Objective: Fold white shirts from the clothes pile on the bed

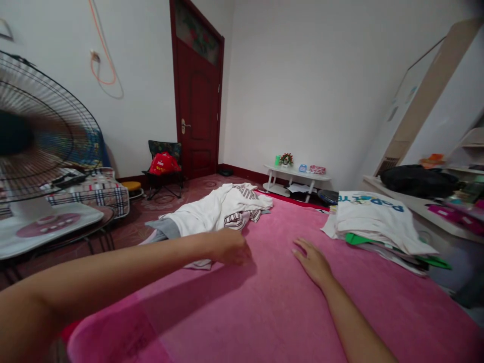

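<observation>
My left hand (230, 247) hovers over the pink bedspread (272, 302), its shadow falling below it. Its fingers hang loosely bent and slightly apart, and I see nothing in them. Just behind it is a loose heap of clothes (212, 209), mostly white with some striped and grey fabric. To the right, my right hand (313, 261) is at the bedspread with its fingers spread, holding nothing. Further right lies a stack of folded clothes (378, 222), topped by a white shirt with blue lettering, with a green piece lower in the pile.
An electric fan (34, 131) stands on a small table (86, 217) at the left. A folding chair (166, 184) carries a red bag (164, 164) near the dark red door (198, 101). Beyond the bed is a low white table (298, 174); a black bag (419, 180) rests on the right-hand counter.
</observation>
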Available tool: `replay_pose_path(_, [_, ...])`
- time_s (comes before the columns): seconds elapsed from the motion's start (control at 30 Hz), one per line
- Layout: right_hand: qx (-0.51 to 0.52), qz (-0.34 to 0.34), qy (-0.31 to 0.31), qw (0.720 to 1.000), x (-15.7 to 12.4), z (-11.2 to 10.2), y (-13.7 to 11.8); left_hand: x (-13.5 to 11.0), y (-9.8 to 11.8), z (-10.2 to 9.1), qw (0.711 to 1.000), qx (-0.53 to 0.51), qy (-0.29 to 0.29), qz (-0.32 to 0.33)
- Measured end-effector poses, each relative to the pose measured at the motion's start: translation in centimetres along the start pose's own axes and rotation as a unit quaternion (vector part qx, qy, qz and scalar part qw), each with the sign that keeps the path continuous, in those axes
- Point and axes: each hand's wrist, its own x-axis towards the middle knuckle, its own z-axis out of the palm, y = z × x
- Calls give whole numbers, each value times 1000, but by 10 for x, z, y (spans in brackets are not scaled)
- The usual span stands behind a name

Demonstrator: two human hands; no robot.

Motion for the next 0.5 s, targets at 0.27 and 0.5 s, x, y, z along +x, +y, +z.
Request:
replay_pose_path(0.27, [-7,-10,10,1000,4,7,4,-58,-115,-78,896,97,281,-331])
replay_pose_path(0.5, [-13,-9,10,1000,5,11,10,-66,-185,-81,800,-47,379,-462])
